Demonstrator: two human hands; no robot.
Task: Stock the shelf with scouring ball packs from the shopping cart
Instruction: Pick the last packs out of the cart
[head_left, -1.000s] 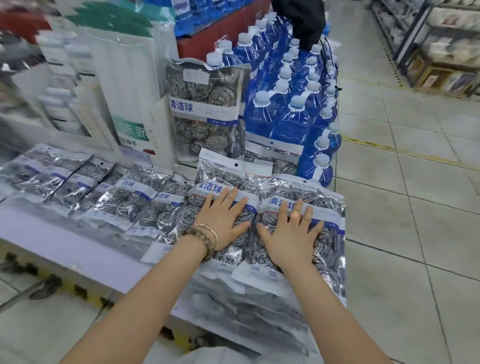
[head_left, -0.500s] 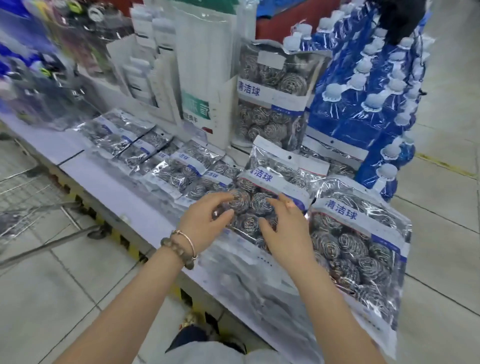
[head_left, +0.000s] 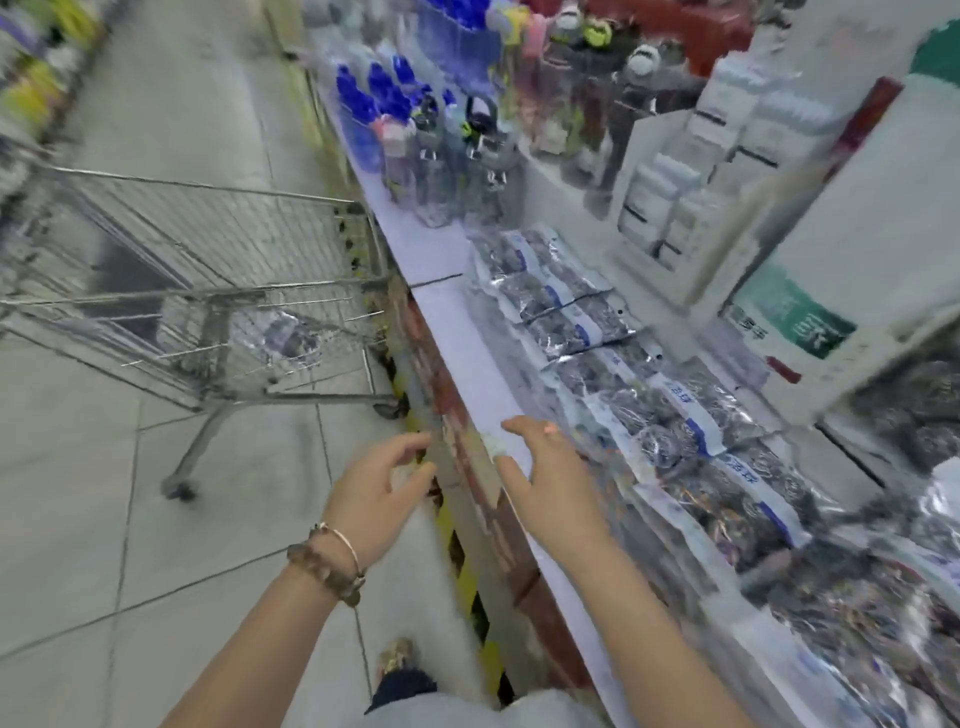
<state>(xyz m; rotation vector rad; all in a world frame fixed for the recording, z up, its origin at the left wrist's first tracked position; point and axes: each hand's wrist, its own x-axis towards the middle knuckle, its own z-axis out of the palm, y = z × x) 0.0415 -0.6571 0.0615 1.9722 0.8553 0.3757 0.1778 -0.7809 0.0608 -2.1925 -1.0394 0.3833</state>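
Several silvery scouring ball packs (head_left: 670, 415) with blue and white labels lie in a row along the white shelf (head_left: 467, 343). The wire shopping cart (head_left: 208, 291) stands on the floor to the left of the shelf, with one or more packs (head_left: 283, 332) in its basket. My left hand (head_left: 379, 483), with bracelets on the wrist, hovers over the floor beside the shelf edge, fingers loosely spread and holding nothing. My right hand (head_left: 545, 473) hovers over the shelf's front edge, fingers spread, holding nothing. The view is blurred by motion.
Bottles with blue caps (head_left: 374, 104) and dark bottles (head_left: 467, 156) stand farther along the shelf. White boxes (head_left: 701, 171) and a large white pack with a green label (head_left: 789, 312) stand behind the packs. A tiled aisle stretches to the left.
Both hands have let go of the packs on the shelf and pulled back. The view has swung left, bringing the shopping cart into sight.
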